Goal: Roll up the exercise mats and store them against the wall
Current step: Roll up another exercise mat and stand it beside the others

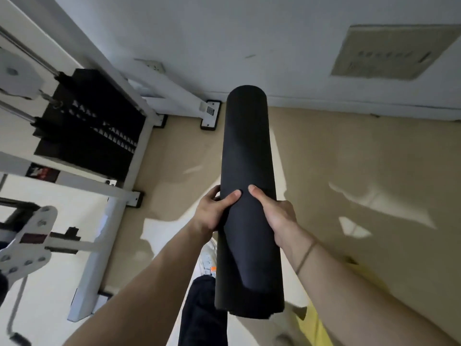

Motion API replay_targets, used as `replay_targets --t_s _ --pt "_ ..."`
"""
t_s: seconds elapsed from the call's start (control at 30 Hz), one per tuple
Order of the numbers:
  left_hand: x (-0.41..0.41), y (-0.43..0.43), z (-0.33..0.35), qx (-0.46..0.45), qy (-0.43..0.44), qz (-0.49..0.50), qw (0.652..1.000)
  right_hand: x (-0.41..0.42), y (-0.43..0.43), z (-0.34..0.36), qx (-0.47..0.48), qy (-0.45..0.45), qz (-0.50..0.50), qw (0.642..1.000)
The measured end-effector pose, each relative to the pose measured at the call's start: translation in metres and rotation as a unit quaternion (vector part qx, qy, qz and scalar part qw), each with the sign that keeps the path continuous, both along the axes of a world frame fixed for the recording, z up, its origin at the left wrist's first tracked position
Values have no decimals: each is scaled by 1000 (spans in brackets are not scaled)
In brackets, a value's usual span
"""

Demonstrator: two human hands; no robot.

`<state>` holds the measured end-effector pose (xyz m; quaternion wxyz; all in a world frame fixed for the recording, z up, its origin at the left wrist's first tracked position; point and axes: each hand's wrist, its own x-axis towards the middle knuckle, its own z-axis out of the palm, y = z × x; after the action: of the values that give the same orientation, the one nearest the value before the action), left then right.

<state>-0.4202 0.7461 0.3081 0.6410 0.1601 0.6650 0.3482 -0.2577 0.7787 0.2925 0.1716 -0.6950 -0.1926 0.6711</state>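
Both hands were wrapped around the rolled mat (247,196) at about its middle, my left hand (212,211) curled round its left side with the thumb pressed across the front, my right hand (277,216) clamped on the right side, thumb pointing up the roll. Neither hand was spread; each gripped the mat, and the 2 thumbs nearly met. The near end of the roll hung low by my leg, its loose outer flap showing there. From the hands the long axis ran straight ahead and away from me, the far end pointing at the wall (274,41), above the floor (349,171). I judged the roll was finished and being carried. Next it would need tipping upright so 1 end met the floor beside the wall. The weight machine (89,126) stood to the left, well clear.
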Motion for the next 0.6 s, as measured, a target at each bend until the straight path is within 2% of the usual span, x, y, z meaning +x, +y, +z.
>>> replay_targets --t_s 0.3,0.6 --pt "-114 176 -181 7 23 -32 999 -109 161 -182 -13 17 -42 999" --pt "-208 241 -380 14 54 -27 998 -213 216 -381 2 31 -56 998"
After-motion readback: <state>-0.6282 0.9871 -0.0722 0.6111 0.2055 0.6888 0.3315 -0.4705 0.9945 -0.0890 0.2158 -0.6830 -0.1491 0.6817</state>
